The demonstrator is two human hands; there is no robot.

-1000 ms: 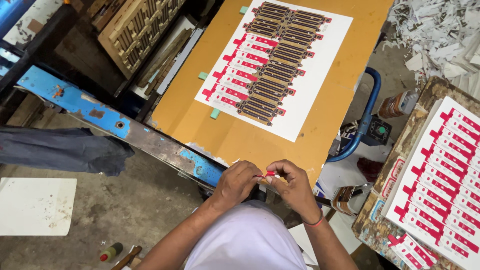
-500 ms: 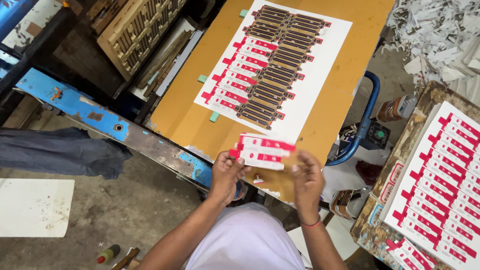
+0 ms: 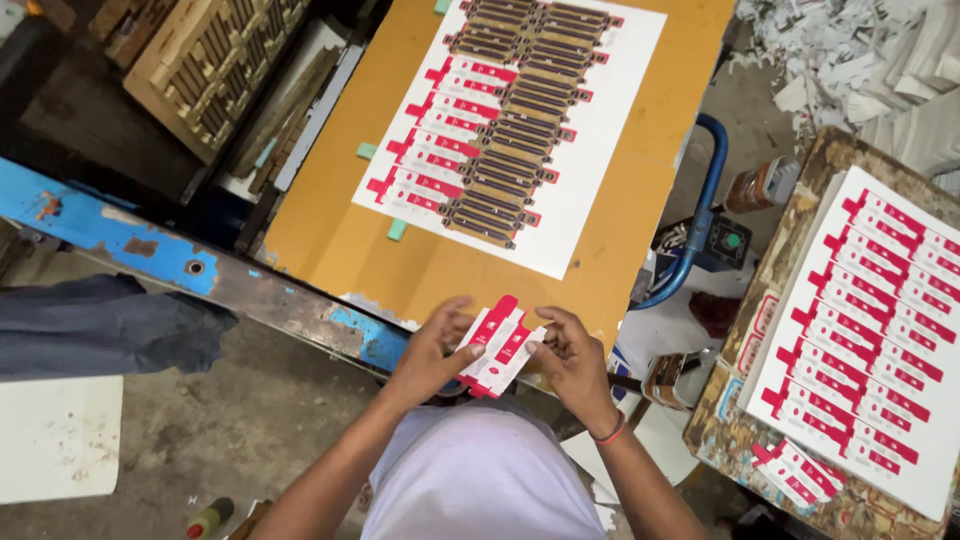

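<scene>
Flat red-and-white carton blank (image 3: 498, 345) pinched by left hand (image 3: 432, 352) and right hand (image 3: 572, 360), over near edge of orange worktop (image 3: 330, 240).

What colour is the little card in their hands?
Red and white, the card seen from the head camera.

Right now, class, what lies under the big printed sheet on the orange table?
The printed sheet lies flat on the orange table. Green tabs stick out at its left edge. Whatever else is beneath is covered.

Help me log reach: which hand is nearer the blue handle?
Right. The right hand lies just left of and below the blue handle; the left hand is farther left, beyond the red-and-white carton blank.
</scene>
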